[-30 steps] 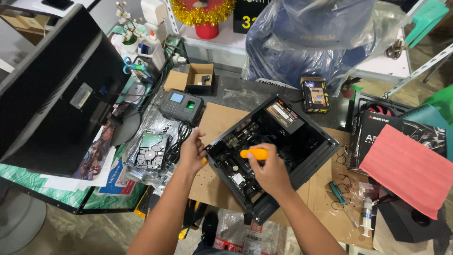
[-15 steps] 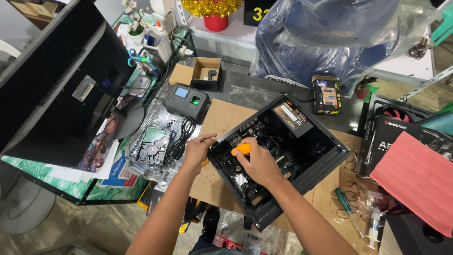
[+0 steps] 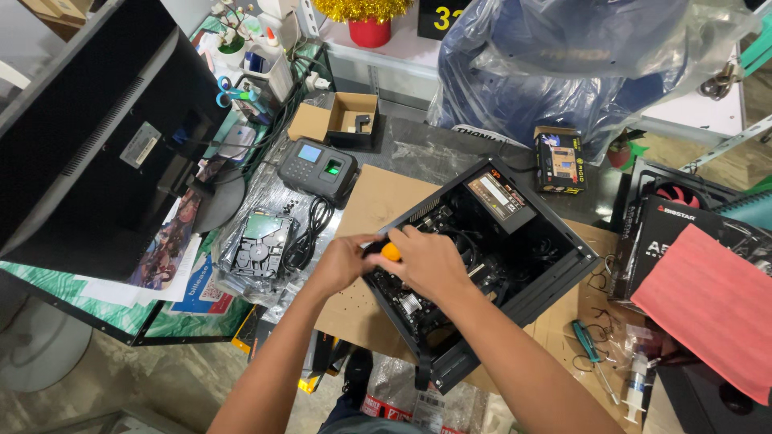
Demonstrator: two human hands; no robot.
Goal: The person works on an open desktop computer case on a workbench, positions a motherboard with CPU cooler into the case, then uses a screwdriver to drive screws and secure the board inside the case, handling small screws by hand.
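Observation:
An open black computer case lies on its side on a sheet of brown cardboard, with a motherboard and cables inside. My right hand is closed around an orange-handled screwdriver over the case's near left corner. My left hand meets it there, fingers pinched at the tool by the case rim. The screwdriver's tip is hidden under my hands.
A black monitor stands at left. A bare hard drive, coiled black cable, grey keypad device and small open cardboard box lie left of the case. Boxes, a red cloth and a syringe sit at right.
My left hand has moved right from the case's edge and now meets my right hand at the screwdriver. The camera view has shifted slightly.

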